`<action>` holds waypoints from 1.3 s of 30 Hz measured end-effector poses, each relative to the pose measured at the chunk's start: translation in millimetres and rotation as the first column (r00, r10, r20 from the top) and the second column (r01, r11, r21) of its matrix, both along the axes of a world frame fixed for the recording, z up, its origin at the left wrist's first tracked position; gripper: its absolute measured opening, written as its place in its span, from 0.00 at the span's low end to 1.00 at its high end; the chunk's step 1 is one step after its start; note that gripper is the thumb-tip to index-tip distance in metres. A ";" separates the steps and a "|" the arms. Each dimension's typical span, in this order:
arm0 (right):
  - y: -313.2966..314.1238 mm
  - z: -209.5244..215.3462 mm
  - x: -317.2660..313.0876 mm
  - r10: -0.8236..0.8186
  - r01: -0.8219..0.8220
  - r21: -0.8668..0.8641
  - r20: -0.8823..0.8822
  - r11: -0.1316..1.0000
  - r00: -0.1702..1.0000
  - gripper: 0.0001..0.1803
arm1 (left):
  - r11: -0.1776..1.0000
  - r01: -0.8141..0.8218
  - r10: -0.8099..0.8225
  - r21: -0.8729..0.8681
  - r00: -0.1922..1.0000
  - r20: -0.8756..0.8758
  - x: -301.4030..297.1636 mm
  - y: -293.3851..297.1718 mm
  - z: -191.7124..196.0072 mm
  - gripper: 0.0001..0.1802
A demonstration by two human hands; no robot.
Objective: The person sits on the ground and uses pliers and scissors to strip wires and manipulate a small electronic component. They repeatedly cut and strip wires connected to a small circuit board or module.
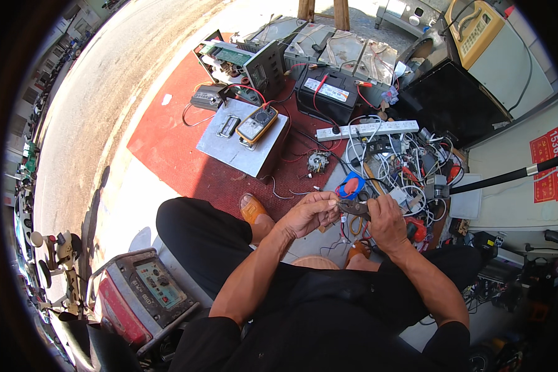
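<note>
My right hand [387, 224] is closed around a dark pair of pliers [355, 209], whose jaws point left. Right at those jaws, my left hand [311, 215] is closed in a pinch. Whatever sits between its fingertips is too small to make out. Just beyond the pliers lies a round blue and red object [351, 185]. Thin loose wires [341, 240] hang or lie below my hands. Farther off on the red mat is a small metal and copper part [318, 162].
A yellow multimeter [258, 125] rests on a silver metal box [235, 146]. Behind are a black battery [326, 93] and an opened electronic unit [245, 65]. A white power strip [367, 129] borders tangled cables [409, 161] at right. A red generator [139, 297] stands at lower left.
</note>
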State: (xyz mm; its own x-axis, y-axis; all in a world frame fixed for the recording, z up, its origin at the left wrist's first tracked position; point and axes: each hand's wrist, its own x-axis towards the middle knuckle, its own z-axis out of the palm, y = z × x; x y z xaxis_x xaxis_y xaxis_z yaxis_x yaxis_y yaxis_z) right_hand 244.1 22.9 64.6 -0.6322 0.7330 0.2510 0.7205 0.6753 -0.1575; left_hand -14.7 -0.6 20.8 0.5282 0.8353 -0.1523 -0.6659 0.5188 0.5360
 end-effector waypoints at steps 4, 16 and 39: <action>-0.7 -0.6 1.8 -0.005 0.005 -0.034 0.000 0.999 1.000 0.19 | 1.000 -0.007 0.007 0.006 1.000 0.002 0.1 0.1 0.0 0.11; -25.6 -20.9 -1.6 -0.134 0.090 -0.293 -0.132 0.952 0.982 0.18 | 0.996 -0.092 0.093 0.013 0.987 -0.134 9.9 0.8 -7.4 0.07; -62.2 -38.6 -26.0 -0.285 0.206 -0.539 -0.066 0.817 0.956 0.15 | 0.890 -0.215 0.450 0.403 0.559 -0.697 33.5 -14.3 -13.5 0.04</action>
State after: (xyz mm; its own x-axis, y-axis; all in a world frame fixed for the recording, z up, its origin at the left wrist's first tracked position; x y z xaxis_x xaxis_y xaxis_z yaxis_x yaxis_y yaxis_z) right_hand 218.1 -39.2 26.0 -0.4013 0.9048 -0.1426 0.7957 0.2672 -0.5436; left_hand 18.8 -14.9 7.3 -0.0061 0.9925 -0.1220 -0.0541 0.1215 0.9911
